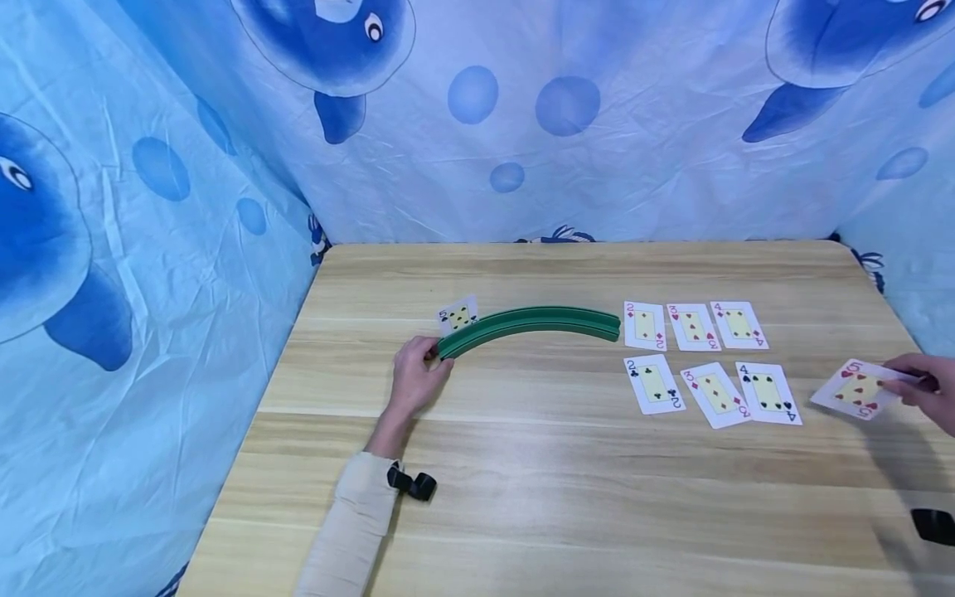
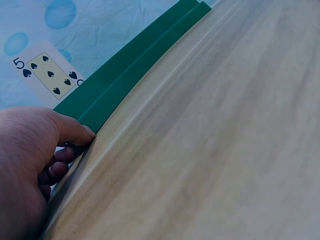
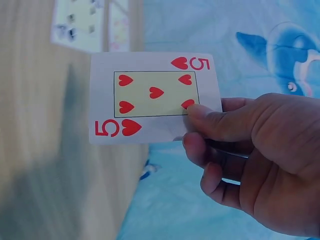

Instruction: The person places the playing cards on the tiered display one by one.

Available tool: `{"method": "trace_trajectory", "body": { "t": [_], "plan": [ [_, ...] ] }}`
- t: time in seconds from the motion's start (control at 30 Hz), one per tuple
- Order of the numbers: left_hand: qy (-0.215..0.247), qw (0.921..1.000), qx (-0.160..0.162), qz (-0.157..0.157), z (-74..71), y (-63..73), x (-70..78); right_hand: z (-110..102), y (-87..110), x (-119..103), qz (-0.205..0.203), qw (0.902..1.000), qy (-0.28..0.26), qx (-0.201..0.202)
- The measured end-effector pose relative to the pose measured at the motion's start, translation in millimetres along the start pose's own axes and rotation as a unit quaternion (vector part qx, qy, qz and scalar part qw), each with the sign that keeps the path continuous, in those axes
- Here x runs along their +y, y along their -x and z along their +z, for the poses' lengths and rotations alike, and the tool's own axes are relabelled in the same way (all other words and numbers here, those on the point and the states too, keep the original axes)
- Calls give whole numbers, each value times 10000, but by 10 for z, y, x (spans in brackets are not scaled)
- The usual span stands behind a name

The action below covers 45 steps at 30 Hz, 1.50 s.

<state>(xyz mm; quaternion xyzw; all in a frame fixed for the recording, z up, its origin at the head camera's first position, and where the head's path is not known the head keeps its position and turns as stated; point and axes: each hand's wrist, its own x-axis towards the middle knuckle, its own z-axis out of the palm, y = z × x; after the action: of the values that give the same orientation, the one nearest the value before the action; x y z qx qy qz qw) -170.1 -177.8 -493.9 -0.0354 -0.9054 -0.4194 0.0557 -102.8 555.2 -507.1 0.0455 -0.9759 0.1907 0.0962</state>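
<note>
From a remote station, I am monitoring the worktop (image 1: 537,506) through the head camera. The left hand (image 1: 419,377) is gripping the left end of a curved green holder (image 1: 537,319). Near that hand, a black five (image 1: 458,315) is showing above the holder, which is hiding its lower part. The right hand (image 1: 928,385) is pinching a red five (image 1: 850,391) at the right. Between holder and right hand, two rows are lying face up: a red two (image 1: 645,326), red three (image 1: 694,327) and red four (image 1: 739,325) are forming the far row; a black two (image 1: 655,385), red three (image 1: 715,395) and black four (image 1: 769,393) are forming the near row.
</note>
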Motion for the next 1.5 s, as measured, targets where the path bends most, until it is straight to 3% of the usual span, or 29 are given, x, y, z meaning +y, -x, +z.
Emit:
{"method": "trace_trajectory", "body": {
  "t": [0.07,0.2,0.23,0.47,0.7,1.13,1.33,1.5],
  "plan": [
    [4,10000,7,-1,-7,0,4,-164,-68,-369,121,9998,-7,-133],
    [5,10000,32,38,-17,3,24,-586,-205,-1475,176,9983,309,-461],
    [13,10000,33,43,-17,2,28,-610,-236,-1578,106,9981,401,-460],
    [-40,9999,63,144,-13,-12,40,-585,-490,-2048,-758,9948,681,-14],
    [-41,9998,110,130,-33,3,52,-441,-806,-2606,-1526,9879,102,269],
    [-23,10000,16,-11,-19,28,13,-87,-1205,-3436,-2446,9675,-621,-132],
    [-35,10000,63,26,-17,27,-3,75,-1356,-3755,-2434,9641,-878,-598],
    [-69,9999,66,101,-14,18,5,214,-1437,-3985,-2519,9594,-1077,-672]
  ]
}}
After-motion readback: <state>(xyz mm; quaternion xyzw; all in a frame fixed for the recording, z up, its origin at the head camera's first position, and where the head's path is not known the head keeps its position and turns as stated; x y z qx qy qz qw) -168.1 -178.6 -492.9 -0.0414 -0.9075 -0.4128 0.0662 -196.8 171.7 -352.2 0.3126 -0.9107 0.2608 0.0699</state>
